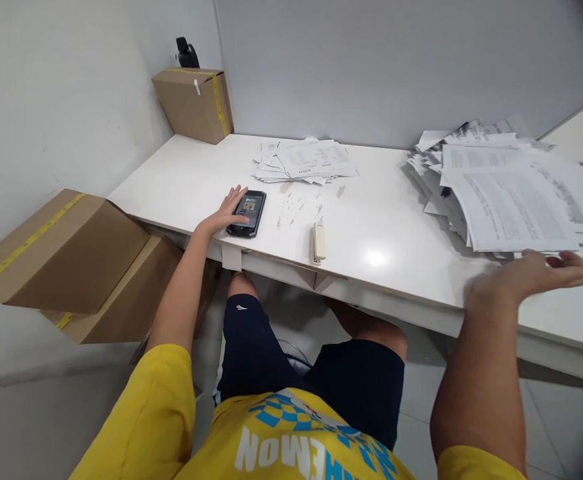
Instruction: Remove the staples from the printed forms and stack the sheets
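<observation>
My left hand point(225, 212) lies at the left side of a black phone point(252, 208) on the desk, fingers apart. One finger reaches along the phone's top edge and the thumb rests over its lit screen. At the near edge of a large, messy pile of printed papers point(511, 200), my right hand point(526, 275) has its fingers stretched to the right. It is close to the top sheets; whether it touches them I cannot tell. A beige stapler point(318, 243) lies near the desk's front edge, between my two hands.
A smaller stack of printed sheets point(311, 161) lies at the back of the white desk point(381, 207). In the back left corner stands a taped cardboard box point(191, 103) with a black bottle point(187, 53) behind it. More cardboard boxes point(66, 253) are left of the desk.
</observation>
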A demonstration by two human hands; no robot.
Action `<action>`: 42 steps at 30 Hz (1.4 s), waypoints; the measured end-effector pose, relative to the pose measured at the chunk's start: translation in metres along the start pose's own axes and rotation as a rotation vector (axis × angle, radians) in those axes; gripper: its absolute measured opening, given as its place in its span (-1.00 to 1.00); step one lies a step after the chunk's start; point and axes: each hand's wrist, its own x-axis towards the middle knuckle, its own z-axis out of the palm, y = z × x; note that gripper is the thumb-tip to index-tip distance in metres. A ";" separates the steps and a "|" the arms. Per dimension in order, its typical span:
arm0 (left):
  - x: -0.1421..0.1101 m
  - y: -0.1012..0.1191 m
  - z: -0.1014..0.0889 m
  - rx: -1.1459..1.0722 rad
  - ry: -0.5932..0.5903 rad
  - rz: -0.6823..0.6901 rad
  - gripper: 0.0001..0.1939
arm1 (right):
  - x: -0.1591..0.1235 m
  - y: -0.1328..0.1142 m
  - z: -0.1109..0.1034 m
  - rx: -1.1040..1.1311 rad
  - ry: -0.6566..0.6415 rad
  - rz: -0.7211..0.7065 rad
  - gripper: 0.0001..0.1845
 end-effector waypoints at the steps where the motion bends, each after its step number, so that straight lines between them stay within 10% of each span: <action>1: -0.002 0.001 0.001 0.030 -0.006 0.002 0.09 | -0.002 -0.002 -0.001 0.008 -0.004 0.005 -0.67; 14: -0.005 0.000 0.024 0.137 0.179 -0.036 -0.02 | -0.014 -0.018 -0.005 0.049 -0.008 0.027 -0.66; 26: -0.007 -0.027 0.025 -0.431 0.576 0.006 -0.23 | -0.024 -0.028 -0.009 0.039 -0.078 0.053 -0.71; 42: -0.012 -0.007 0.026 -0.177 0.444 -0.018 -0.28 | -0.024 -0.026 -0.007 -0.073 0.001 -0.101 -0.70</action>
